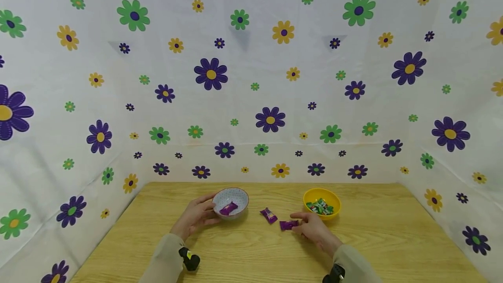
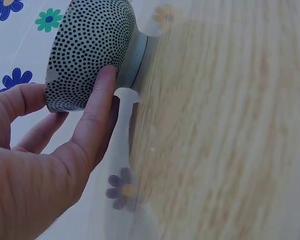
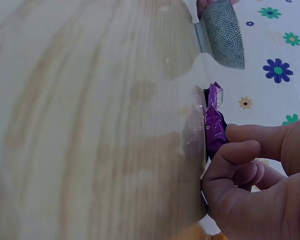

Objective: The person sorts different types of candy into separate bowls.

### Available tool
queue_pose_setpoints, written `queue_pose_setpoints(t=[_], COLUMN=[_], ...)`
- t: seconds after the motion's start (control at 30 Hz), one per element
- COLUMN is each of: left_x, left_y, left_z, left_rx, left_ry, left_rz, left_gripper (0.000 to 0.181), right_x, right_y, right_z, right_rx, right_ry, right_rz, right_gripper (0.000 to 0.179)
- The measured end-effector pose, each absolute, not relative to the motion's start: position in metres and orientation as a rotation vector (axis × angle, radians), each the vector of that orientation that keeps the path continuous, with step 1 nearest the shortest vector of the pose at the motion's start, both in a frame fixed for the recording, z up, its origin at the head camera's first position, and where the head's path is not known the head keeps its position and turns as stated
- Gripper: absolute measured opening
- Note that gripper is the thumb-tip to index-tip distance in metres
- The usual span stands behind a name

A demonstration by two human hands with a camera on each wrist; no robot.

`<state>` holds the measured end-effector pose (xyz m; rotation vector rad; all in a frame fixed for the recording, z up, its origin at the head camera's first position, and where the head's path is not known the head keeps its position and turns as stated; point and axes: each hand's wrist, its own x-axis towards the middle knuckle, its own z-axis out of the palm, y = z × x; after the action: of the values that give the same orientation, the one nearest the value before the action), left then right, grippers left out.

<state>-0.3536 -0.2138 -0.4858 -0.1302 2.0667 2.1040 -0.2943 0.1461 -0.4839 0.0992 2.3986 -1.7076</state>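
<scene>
A patterned bowl (image 1: 244, 205) with a reddish rim stands at the left centre, dotted on its outside. One purple-wrapped candy (image 1: 228, 208) lies inside it. My left hand (image 1: 198, 216) holds the bowl's left side, fingers at the rim and outer wall, as the left wrist view shows. Over on the right, my right hand (image 1: 314, 230) pinches the end of a second purple-wrapped candy (image 3: 215, 120) at the tabletop. Between the bowl and that candy lies a third purple-wrapped candy (image 1: 269, 215).
A yellow bowl (image 1: 337, 206) with several green-wrapped candies (image 1: 320, 207) stands just beyond my right hand. The wooden table (image 1: 243, 257) is bordered at the back and sides by a white flowered cloth (image 1: 251, 99).
</scene>
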Motion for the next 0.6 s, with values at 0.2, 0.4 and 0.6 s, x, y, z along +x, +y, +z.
queue_pose_setpoints(t=[0.2, 0.4, 0.6], left_x=[-0.3534, -0.3534, -0.3546], left_y=[-0.2150, -0.2155, -0.2153], left_z=[-0.4866, -0.4879, -0.4882], left_rx=[-0.109, -0.089, -0.090], left_ry=[2.060, 2.032, 2.034], left_rz=[2.107, 2.133, 2.130], left_gripper=[0.049, 0.049, 0.048], right_x=[-0.2955, -0.2972, -0.2978], right_y=[0.1437, 0.1446, 0.1446], right_z=[-0.4851, -0.4862, -0.4852], right_rx=[0.038, -0.021, 0.001], right_ry=[2.458, 2.467, 2.494], right_rz=[-1.622, -1.590, -1.547], right_gripper=[0.035, 0.037, 0.036])
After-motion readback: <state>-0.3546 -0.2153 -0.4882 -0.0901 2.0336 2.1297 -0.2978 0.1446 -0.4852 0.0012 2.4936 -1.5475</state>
